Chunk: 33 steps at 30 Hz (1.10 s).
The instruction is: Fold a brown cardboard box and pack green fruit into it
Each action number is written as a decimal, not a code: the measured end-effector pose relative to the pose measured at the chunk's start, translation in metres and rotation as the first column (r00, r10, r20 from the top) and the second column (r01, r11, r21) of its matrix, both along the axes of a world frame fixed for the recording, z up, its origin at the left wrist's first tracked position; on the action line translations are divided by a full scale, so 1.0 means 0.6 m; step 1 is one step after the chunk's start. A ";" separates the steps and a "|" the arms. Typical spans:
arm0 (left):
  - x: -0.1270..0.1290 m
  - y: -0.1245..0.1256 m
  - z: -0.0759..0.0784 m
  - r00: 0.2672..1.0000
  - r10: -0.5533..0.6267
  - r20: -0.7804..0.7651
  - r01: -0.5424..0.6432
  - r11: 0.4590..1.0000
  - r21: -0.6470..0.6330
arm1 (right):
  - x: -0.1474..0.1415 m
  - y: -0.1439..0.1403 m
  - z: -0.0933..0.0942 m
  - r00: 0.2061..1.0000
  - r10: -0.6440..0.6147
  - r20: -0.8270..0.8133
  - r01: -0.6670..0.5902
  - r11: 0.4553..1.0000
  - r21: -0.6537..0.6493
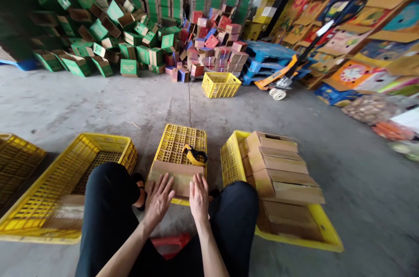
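- In the head view, we have a cardboard box [182, 184] lying flat in front of us, on the near part of a gridded yellow crate [178, 137] between our knees. A strip of shiny tape runs along its upper face.
- Our left hand [159, 200] lies palm down over the left part of the box, its fingers straight and a little apart, clamped on nothing.
- Our right hand [199, 198] is at the box's right end, fingers extended and close together, likewise without a grip. The two hands stand apart, with bare cardboard between them.
- Just beyond the box, on the same crate, we see a yellow-and-black tape dispenser [195, 155].
- To our left stands a long yellow basket [39, 181] with a taped box [65, 211] inside; another basket [19, 159] is cut off by the left edge.
- To our right, a yellow bin [231, 161] holds a row of brown cartons [284, 163], some rising above its rim.
- Across the floor [157, 107] we see a small yellow crate [221, 86], heaped green boxes [108, 32], a pile of reddish boxes [212, 46], stacked blue pallets [268, 52], an orange pallet jack [278, 74] and printed cartons [356, 46] along the right.
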State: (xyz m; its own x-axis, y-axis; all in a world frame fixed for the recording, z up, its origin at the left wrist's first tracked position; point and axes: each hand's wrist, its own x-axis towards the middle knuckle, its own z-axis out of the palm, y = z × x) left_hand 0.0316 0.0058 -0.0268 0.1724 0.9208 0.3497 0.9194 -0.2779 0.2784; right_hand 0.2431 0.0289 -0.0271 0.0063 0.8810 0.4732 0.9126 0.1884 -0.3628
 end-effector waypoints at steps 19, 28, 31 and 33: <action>-0.007 -0.002 -0.011 0.992 0.074 0.103 -0.067 0.995 -0.070 | -0.080 -0.058 0.015 0.978 0.068 0.196 -0.031 0.982 -0.186; -0.012 0.017 -0.006 0.969 0.123 0.215 -0.106 0.990 -0.089 | -0.041 -0.036 0.018 0.996 -0.010 0.093 0.030 0.976 -0.214; -0.015 0.016 -0.007 0.954 0.137 0.269 -0.114 0.989 -0.099 | -0.010 -0.034 0.011 0.991 -0.093 -0.092 0.069 0.969 -0.235; -0.016 0.014 -0.011 0.929 0.160 0.335 -0.122 0.984 -0.131 | 0.004 -0.037 0.012 0.959 -0.150 -0.242 0.091 0.966 -0.240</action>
State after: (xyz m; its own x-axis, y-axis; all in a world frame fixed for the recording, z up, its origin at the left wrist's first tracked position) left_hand 0.0218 0.0144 -0.0332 -0.0751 0.9619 0.2631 0.7901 -0.1036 0.6041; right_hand 0.2452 0.0065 -0.0200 0.2135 0.9492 0.2314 0.7940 -0.0306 -0.6071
